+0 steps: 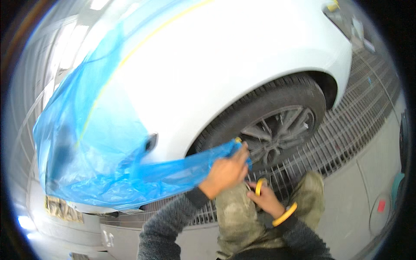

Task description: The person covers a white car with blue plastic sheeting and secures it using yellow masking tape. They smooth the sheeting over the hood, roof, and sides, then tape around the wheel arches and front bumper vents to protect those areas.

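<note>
Now our left hand (225, 171) pinches the blue masking film (108, 151) against the tyre (260, 108) by the white car's (225, 56) wheel arch. Our right hand (265, 198) grips a yellow tape roll (258, 186), another ringing its wrist.

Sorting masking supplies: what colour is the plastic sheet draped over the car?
Translucent blue masking sheet, held at its end by the left hand; clearest in the head view.

Blue masking film (99, 143), white car body (225, 65), yellow tape roll (258, 186), grey ribbed sleeves (167, 225)
</note>
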`<control>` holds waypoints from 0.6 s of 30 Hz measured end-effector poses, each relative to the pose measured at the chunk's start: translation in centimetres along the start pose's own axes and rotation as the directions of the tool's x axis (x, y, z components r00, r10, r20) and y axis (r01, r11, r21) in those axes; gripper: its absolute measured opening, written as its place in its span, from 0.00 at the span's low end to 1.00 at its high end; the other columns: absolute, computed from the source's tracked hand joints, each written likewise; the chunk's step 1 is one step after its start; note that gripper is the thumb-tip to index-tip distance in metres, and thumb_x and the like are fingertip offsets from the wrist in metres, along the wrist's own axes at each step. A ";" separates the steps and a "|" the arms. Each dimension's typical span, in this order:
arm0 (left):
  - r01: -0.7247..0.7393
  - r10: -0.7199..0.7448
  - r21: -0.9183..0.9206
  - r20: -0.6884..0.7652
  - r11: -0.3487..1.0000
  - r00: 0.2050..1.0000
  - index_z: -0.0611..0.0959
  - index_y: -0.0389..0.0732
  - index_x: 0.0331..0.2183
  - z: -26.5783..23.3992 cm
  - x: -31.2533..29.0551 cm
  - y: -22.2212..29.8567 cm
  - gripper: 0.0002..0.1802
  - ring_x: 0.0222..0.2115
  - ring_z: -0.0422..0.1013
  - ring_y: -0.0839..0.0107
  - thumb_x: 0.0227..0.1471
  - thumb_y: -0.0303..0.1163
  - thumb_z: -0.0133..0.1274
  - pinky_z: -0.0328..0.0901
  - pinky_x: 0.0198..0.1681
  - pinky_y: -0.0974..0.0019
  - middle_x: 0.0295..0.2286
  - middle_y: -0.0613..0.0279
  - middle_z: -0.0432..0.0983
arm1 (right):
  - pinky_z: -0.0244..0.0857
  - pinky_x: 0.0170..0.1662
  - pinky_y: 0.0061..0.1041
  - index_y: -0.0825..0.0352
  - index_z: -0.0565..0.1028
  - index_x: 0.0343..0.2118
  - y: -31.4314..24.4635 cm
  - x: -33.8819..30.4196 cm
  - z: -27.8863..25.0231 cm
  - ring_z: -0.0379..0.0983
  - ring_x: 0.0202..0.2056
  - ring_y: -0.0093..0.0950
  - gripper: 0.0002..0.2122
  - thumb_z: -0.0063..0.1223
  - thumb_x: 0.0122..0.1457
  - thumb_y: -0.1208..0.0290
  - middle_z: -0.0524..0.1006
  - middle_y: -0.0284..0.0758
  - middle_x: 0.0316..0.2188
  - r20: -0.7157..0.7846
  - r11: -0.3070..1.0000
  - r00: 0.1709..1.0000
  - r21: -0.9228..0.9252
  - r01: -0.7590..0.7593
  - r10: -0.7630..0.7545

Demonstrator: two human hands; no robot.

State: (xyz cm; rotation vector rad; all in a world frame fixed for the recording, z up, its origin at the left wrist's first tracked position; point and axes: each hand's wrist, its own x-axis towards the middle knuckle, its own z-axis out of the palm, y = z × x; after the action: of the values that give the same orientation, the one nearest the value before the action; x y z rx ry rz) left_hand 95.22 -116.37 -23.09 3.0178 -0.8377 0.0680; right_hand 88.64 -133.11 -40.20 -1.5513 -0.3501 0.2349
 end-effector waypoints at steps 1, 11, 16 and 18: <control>0.009 -0.011 -0.035 -0.053 0.999 0.999 0.78 0.37 0.52 -1.2 -1.2 0.4 0.24 0.24 0.80 0.52 0.57 0.38 0.57 0.75 0.27 0.56 0.53 0.49 0.78 | 0.71 0.47 0.29 0.70 0.79 0.52 -0.2 0.0 -0.2 0.78 0.42 0.26 0.20 0.62 0.64 0.61 0.82 0.35 0.39 0.054 0.992 0.995 0.095 -0.083 0.078; 0.484 -0.153 0.409 -0.620 0.774 0.769 0.83 0.41 0.39 -19.2 -16.5 -5.6 0.17 0.38 0.76 0.60 0.51 0.39 0.67 0.69 0.40 0.57 0.38 0.56 0.80 | 0.69 0.34 0.27 0.71 0.84 0.42 -0.8 -1.7 -6.4 0.77 0.29 0.23 0.11 0.61 0.61 0.69 0.82 0.35 0.26 0.056 0.951 0.958 -0.152 -0.269 0.280; 0.466 -0.310 0.499 -0.366 0.731 0.877 0.80 0.41 0.34 -23.2 -17.8 -7.4 0.16 0.32 0.76 0.60 0.51 0.40 0.67 0.66 0.35 0.56 0.30 0.58 0.78 | 0.68 0.33 0.25 0.69 0.84 0.41 -5.2 1.2 -5.4 0.76 0.27 0.23 0.10 0.59 0.63 0.68 0.81 0.34 0.25 0.166 0.988 0.984 -0.149 -0.034 0.059; 0.538 -0.340 0.341 -0.494 0.771 0.800 0.79 0.41 0.32 -24.9 -17.5 -8.0 0.17 0.28 0.75 0.59 0.52 0.42 0.66 0.66 0.31 0.57 0.26 0.58 0.77 | 0.68 0.32 0.25 0.68 0.84 0.41 -7.3 2.2 -5.1 0.76 0.27 0.24 0.10 0.59 0.63 0.68 0.82 0.34 0.26 0.258 0.974 0.958 -0.214 -0.071 0.126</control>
State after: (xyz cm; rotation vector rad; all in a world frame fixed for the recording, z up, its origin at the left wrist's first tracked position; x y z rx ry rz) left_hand 83.37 -100.04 1.06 3.3295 -0.0322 0.9942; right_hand 91.98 -137.11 -32.67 -1.7444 -0.5245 0.5063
